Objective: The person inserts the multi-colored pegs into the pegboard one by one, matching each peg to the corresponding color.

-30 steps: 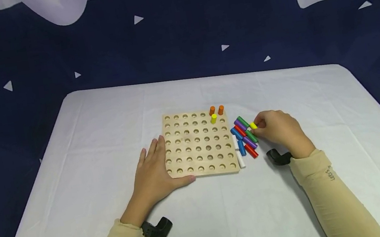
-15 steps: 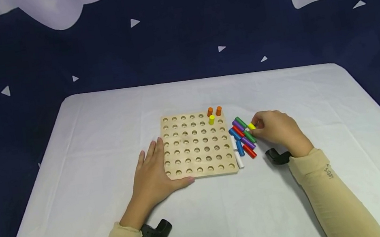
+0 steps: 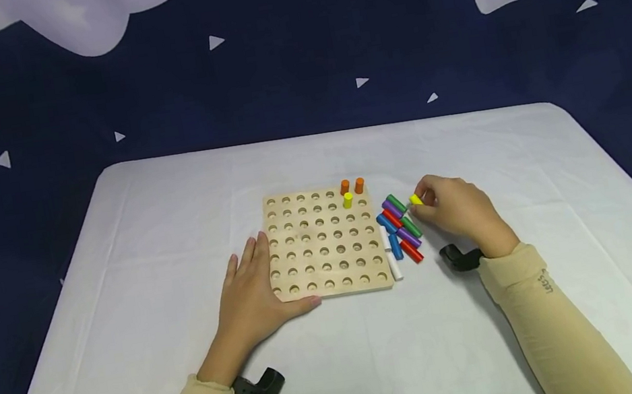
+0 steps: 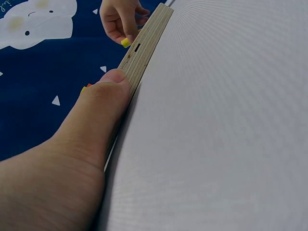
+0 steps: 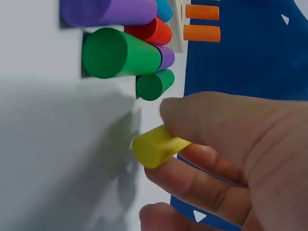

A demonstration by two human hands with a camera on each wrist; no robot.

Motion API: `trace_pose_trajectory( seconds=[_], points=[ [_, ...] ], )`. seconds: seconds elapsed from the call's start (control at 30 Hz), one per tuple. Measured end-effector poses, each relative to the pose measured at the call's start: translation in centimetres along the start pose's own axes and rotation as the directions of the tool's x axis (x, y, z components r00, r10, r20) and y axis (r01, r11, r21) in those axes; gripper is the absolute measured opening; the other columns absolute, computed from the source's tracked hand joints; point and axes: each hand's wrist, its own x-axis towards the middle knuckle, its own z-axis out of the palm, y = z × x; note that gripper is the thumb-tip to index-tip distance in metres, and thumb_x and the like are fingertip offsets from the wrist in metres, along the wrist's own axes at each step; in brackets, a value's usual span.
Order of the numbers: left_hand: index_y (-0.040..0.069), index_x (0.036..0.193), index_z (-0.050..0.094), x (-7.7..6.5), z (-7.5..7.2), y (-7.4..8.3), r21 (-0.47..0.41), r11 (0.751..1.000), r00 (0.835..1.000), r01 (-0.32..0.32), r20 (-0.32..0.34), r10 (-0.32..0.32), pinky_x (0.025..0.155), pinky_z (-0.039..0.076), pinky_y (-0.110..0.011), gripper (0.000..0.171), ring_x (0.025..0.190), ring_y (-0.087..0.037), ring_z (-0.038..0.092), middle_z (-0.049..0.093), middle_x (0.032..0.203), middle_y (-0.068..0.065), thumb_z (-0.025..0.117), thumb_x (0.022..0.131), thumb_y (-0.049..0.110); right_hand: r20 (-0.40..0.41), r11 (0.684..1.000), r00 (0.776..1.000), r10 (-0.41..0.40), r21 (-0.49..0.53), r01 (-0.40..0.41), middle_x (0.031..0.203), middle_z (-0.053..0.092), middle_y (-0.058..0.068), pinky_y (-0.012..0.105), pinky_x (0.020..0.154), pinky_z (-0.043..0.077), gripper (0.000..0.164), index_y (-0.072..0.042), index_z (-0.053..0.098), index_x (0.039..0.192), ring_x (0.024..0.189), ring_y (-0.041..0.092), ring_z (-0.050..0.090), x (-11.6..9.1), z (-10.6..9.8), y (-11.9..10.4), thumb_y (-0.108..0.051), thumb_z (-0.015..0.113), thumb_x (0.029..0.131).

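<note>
In the head view a square wooden pegboard (image 3: 314, 245) with rows of round holes lies mid-table. My left hand (image 3: 248, 299) rests along its left side, fingers straight, thumb at the near edge. The left wrist view shows that thumb (image 4: 98, 103) against the board's side. Beside the coloured pegs, my right hand (image 3: 455, 207) pinches a yellow peg (image 5: 156, 147) between thumb and fingers, lifted off the cloth. Two orange pegs (image 3: 359, 185) stand at the far right corner of the board. A second yellow peg (image 3: 348, 200) stands just in front of them.
Along the board's right side lie several loose pegs: green (image 3: 411, 226), purple (image 3: 409, 237), red (image 3: 412, 251), blue (image 3: 396, 247) and white (image 3: 394, 266). A white cloth (image 3: 341, 363) covers the table. Behind it hangs a dark blue backdrop (image 3: 286, 79).
My right hand has raised the yellow peg from beside the green pegs, up and slightly away. The left hand stays at the board. The head view has shifted slightly.
</note>
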Motion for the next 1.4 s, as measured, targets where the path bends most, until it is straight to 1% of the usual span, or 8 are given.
trace_pose_trajectory(
  seconds=[0.2,0.53,0.77,0.9,1.1,1.23,1.4],
  points=[
    [0.002,0.159,0.008,-0.1,0.0,-0.1,-0.001,1.000,1.000,-0.002,-0.004,0.002,0.127,0.005,-0.049,0.145,0.155,-0.028,0.013,0.016,0.166,-0.014,0.065,0.059,0.090,-0.023,1.000,1.000,0.004,0.029,-0.003,0.095,0.067,0.008,0.031,0.061,0.040,0.029,-0.009,0.061,0.108,0.076,0.024,0.056,0.0,-0.1,-0.1,-0.032,0.069,0.091],
    [0.002,0.159,0.009,-0.2,-0.2,-0.1,-0.011,1.000,1.000,-0.008,-0.015,0.008,0.127,0.007,-0.051,0.144,0.155,-0.029,0.015,0.017,0.166,-0.015,0.067,0.058,0.088,-0.061,0.997,0.998,0.002,0.078,0.003,0.104,0.072,0.009,0.031,0.061,0.039,0.026,-0.012,0.062,0.105,0.075,0.023,0.057,0.1,-0.4,-0.2,-0.032,0.069,0.091],
    [0.002,0.159,0.009,-0.2,-0.2,-0.1,-0.009,1.000,1.000,-0.012,-0.014,0.012,0.127,0.008,-0.052,0.145,0.155,-0.030,0.015,0.017,0.166,-0.014,0.067,0.058,0.089,-0.097,0.989,0.995,0.008,0.149,0.007,0.106,0.074,0.009,0.031,0.065,0.042,0.022,-0.014,0.064,0.103,0.074,0.022,0.061,0.4,-0.4,-0.6,-0.030,0.072,0.090],
    [0.002,0.159,0.009,-0.3,-0.1,-0.1,-0.007,1.000,1.000,-0.016,-0.015,0.015,0.127,0.008,-0.051,0.144,0.155,-0.030,0.015,0.017,0.166,-0.014,0.066,0.059,0.089,-0.123,0.980,0.992,-0.002,0.196,0.027,0.106,0.075,0.009,0.031,0.067,0.044,0.021,-0.014,0.064,0.102,0.075,0.022,0.063,0.9,-0.2,-1.3,-0.028,0.073,0.089],
    [0.002,0.159,0.009,-0.3,-0.1,-0.1,-0.005,1.000,1.000,-0.019,-0.014,0.019,0.127,0.008,-0.051,0.144,0.155,-0.029,0.015,0.017,0.166,-0.014,0.066,0.059,0.089,-0.147,0.967,0.989,-0.022,0.248,0.059,0.104,0.075,0.007,0.031,0.066,0.045,0.021,-0.015,0.065,0.101,0.070,0.019,0.062,1.7,0.2,-2.9,-0.027,0.076,0.087],
    [0.002,0.159,0.009,-0.3,-0.1,-0.2,-0.007,1.000,1.000,-0.021,-0.016,0.020,0.127,0.008,-0.052,0.144,0.155,-0.030,0.016,0.017,0.166,-0.015,0.067,0.059,0.088,-0.130,0.960,0.990,-0.046,0.269,0.080,0.104,0.075,0.006,0.031,0.066,0.046,0.022,-0.015,0.065,0.101,0.070,0.019,0.061,2.2,0.4,-4.1,-0.029,0.076,0.088],
    [0.002,0.159,0.009,-0.3,-0.2,-0.2,-0.009,1.000,1.000,-0.022,-0.016,0.022,0.127,0.008,-0.052,0.144,0.155,-0.030,0.016,0.017,0.166,-0.015,0.066,0.059,0.089,-0.107,0.954,0.991,-0.078,0.280,0.105,0.104,0.076,0.005,0.031,0.066,0.047,0.021,-0.016,0.065,0.101,0.072,0.019,0.063,2.7,0.9,-5.0,-0.028,0.076,0.088]
  ],
)
